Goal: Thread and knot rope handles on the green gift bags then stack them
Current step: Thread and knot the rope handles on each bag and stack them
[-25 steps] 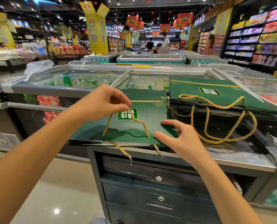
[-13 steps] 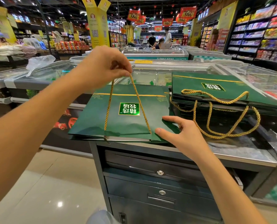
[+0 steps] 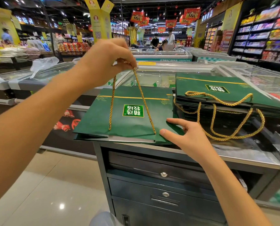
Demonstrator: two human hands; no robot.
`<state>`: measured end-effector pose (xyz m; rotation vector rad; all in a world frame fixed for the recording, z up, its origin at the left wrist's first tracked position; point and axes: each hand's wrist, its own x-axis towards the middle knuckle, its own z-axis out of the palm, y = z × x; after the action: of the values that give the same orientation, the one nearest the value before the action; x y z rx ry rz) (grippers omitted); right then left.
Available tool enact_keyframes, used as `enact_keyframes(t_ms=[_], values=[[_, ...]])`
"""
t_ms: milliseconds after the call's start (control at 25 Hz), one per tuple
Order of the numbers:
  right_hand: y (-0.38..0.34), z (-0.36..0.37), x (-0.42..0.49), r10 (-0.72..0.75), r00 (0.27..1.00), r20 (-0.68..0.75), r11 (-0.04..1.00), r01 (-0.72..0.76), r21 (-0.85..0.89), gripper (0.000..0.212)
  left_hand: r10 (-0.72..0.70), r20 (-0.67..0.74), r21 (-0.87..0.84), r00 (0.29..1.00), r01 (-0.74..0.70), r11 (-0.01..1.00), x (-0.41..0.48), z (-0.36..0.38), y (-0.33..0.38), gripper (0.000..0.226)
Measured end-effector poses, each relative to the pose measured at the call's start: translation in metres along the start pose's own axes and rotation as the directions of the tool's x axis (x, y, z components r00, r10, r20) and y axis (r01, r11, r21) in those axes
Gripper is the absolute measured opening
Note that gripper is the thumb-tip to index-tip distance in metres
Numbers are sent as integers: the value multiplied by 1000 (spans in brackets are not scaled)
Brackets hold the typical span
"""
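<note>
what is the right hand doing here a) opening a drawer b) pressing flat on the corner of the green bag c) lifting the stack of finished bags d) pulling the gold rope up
b: the right hand lies with straight fingers on the near right corner of the green bag, while the left hand pinches the gold rope above it.

Left hand (image 3: 106, 62) pinching a twisted gold rope handle (image 3: 144, 101) taut above a flat green paper gift bag (image 3: 103, 121); right hand (image 3: 186, 136) pressing its corner.
</note>
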<state>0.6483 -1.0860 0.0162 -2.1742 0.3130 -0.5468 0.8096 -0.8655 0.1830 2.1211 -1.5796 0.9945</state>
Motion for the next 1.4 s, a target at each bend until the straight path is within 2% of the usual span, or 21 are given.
enact_keyframes(t_ms=[200, 320, 400, 480, 520, 560, 640, 720, 840, 920, 960, 1040, 1120, 1200, 1280, 1400], values=[[-3, -3, -6, -1, 1000, 31, 995, -2, 100, 60, -218, 212, -151, 952, 253, 956, -43, 31, 3, 21], [-14, -3, -8, 27, 998, -57, 957, -9, 291, 62, -351, 327, -178, 877, 422, 889, -74, 47, 14, 24], [-26, 1, -8, 89, 989, -114, 856, -18, 517, 64, -429, 365, -196, 826, 519, 832, -87, 49, 23, 34], [-39, 10, -8, 143, 987, -68, 626, -37, 779, 58, -452, 426, -284, 784, 590, 756, -95, 40, 35, 57], [-44, 14, -8, 138, 990, -21, 519, -54, 853, 46, -410, 463, -315, 786, 578, 753, -97, 34, 42, 69], [-49, 18, -9, 120, 992, 24, 453, -77, 888, 37, -346, 496, -297, 797, 530, 794, -98, 28, 51, 79], [-59, 25, -12, 88, 990, 109, 398, -135, 907, 31, -260, 493, -119, 830, 360, 925, -98, 23, 64, 84], [-66, 29, -11, 62, 983, 171, 402, -181, 897, 33, -264, 402, 110, 877, 240, 965, -94, 21, 66, 69], [-72, 30, -8, 28, 972, 234, 423, -223, 878, 50, -248, 267, 361, 931, 142, 922, -89, 17, 55, 46], [-71, 32, -5, 25, 970, 242, 400, -231, 887, 64, -249, 100, 414, 963, 187, 891, -89, 10, 45, 35], [-71, 33, -4, 13, 971, 238, 388, -225, 894, 69, -261, -2, 376, 965, 243, 894, -89, 5, 39, 29], [-71, 34, 0, -2, 973, 231, 385, -213, 898, 68, -341, -165, 191, 926, 369, 910, -86, -6, 24, 25], [-71, 35, 4, -2, 975, 224, 412, -203, 888, 61, -455, -256, -24, 853, 465, 885, -79, -16, 11, 19], [-71, 38, 8, 5, 975, 221, 431, -201, 880, 55, -547, -359, -165, 756, 525, 835, -73, -26, 5, 15], [-73, 39, 12, 11, 974, 224, 444, -206, 872, 51, -638, -424, -352, 643, 532, 770, -70, -28, 6, 17], [-76, 42, 15, 44, 974, 223, 502, -215, 838, 50, -783, -397, -706, 479, 386, 594, -65, -18, 9, 21]])
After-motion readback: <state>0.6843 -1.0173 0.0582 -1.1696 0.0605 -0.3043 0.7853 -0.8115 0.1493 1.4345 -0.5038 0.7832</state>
